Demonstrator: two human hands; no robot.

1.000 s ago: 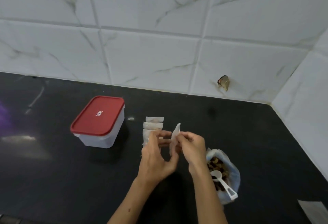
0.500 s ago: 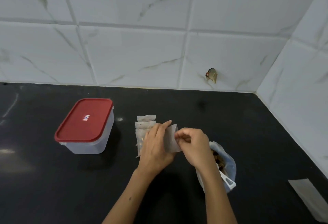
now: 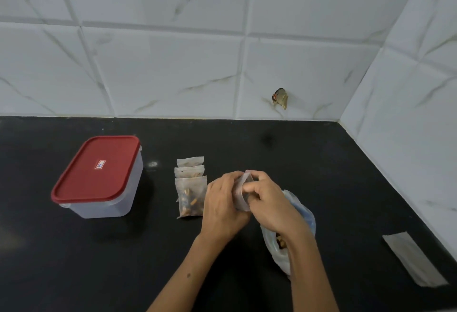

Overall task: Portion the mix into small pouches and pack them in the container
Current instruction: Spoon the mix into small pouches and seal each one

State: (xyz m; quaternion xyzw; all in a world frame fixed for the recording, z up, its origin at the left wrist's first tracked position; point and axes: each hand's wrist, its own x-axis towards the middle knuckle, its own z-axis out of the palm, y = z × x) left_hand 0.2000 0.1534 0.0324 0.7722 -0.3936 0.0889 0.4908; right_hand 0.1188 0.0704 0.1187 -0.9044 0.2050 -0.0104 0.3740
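Note:
Both hands hold one small clear pouch (image 3: pixel 241 194) above the black counter. My left hand (image 3: pixel 222 203) grips its left side, and my right hand (image 3: pixel 265 200) pinches its top edge with curled fingers. Whether the pouch holds any mix I cannot tell. Three filled pouches (image 3: pixel 191 188) lie overlapping in a row just left of my hands. The plastic bag of mix (image 3: pixel 300 215) sits under my right wrist, mostly hidden. A white container with a shut red lid (image 3: pixel 97 170) stands at the left.
A flat strip of empty pouches (image 3: pixel 413 258) lies at the counter's right edge. Tiled walls (image 3: pixel 222 64) close the back and right sides. Bare black counter (image 3: pixel 74 262) stretches in front of the container.
The camera has turned left and closer. My hands have brought the pouch down, and my right fingers now curl over its top edge. The scoop in the bag is no longer visible.

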